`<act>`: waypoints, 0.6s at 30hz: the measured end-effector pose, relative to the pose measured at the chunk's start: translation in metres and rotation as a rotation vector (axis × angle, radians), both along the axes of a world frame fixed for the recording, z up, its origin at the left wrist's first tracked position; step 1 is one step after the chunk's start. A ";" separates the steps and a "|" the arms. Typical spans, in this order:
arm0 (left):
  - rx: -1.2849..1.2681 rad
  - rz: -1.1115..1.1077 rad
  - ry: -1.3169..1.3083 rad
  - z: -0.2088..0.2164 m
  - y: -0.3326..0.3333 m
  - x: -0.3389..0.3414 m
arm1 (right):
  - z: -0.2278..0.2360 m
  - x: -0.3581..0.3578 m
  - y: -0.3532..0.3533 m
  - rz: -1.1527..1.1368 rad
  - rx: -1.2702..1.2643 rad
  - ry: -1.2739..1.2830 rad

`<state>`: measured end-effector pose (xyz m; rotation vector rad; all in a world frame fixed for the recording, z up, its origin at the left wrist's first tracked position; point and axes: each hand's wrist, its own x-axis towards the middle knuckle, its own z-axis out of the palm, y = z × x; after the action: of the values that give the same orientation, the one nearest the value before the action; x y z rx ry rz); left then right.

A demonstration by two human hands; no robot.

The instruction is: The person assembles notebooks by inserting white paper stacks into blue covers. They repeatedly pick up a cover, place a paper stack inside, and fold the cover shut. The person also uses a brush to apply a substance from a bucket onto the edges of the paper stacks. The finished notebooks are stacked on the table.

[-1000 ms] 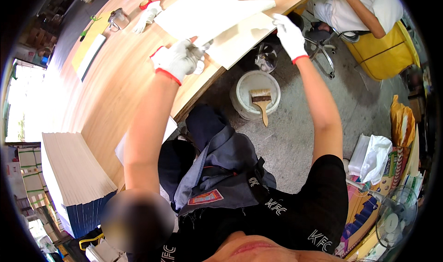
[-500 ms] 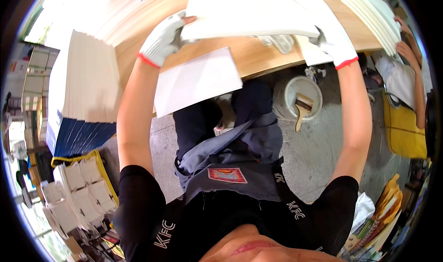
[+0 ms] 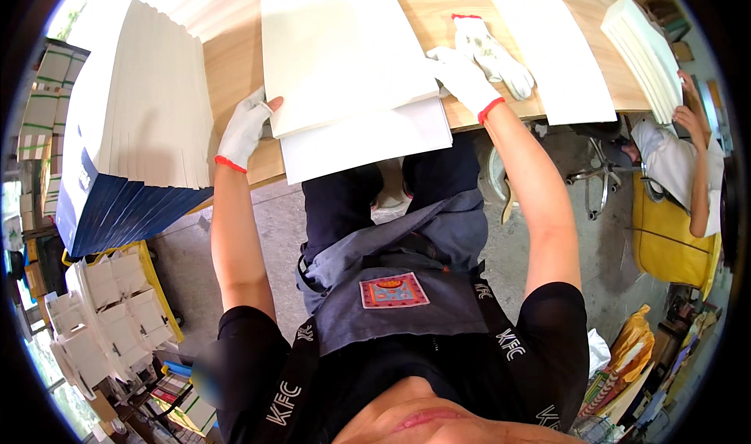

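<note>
A thick stack of white paper (image 3: 344,49) lies on the wooden table in front of me. Beneath it, more white paper (image 3: 368,143) juts out past the table's near edge. My left hand (image 3: 244,127), in a white knit glove with a red cuff, grips the stack's left edge near its front corner, its bare thumb tip on top. Against the stack's right edge is my right hand (image 3: 463,80), gloved the same way; its fingertips are partly hidden by the paper. Just beyond that hand lies a loose, stained white glove (image 3: 493,57).
Tall blue-covered books (image 3: 152,100) stand at the table's left. A long white sheet (image 3: 551,53) lies to the right. Farther right, a co-worker's hands (image 3: 688,104) touch a paper pile (image 3: 641,53). A bucket (image 3: 494,174) with a brush stands below the table.
The paper stack has come down and leftward over the paper at the near edge. My right hand has moved left with it, uncovering the loose glove and the long sheet.
</note>
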<state>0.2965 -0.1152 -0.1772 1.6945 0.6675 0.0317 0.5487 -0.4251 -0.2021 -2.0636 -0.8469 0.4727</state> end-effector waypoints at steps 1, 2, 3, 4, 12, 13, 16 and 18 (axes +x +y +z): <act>0.083 -0.013 0.123 0.013 -0.004 0.003 | -0.005 0.001 -0.004 -0.008 -0.024 -0.094; 0.171 -0.023 0.245 0.022 -0.011 0.002 | -0.006 0.002 -0.004 -0.012 -0.043 -0.188; 0.473 0.017 0.237 0.021 -0.018 -0.005 | 0.011 -0.010 0.000 -0.068 -0.094 -0.202; 0.774 0.057 0.227 0.021 -0.027 -0.013 | 0.031 -0.024 0.000 -0.123 -0.146 -0.217; 1.235 -0.016 -0.055 -0.015 -0.062 -0.066 | 0.016 -0.065 -0.047 -0.072 -0.093 -0.728; 1.229 -0.023 -0.047 -0.012 -0.065 -0.065 | 0.014 -0.069 -0.048 -0.061 -0.105 -0.777; 1.209 -0.052 -0.070 -0.007 -0.065 -0.066 | 0.014 -0.075 -0.041 -0.028 -0.117 -0.867; 1.208 -0.063 -0.076 -0.008 -0.064 -0.066 | 0.012 -0.075 -0.042 -0.025 -0.123 -0.850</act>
<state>0.2304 -0.1795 -0.1852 2.8423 0.5516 0.5443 0.4740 -0.4666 -0.1906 -2.3956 -1.2837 -0.4276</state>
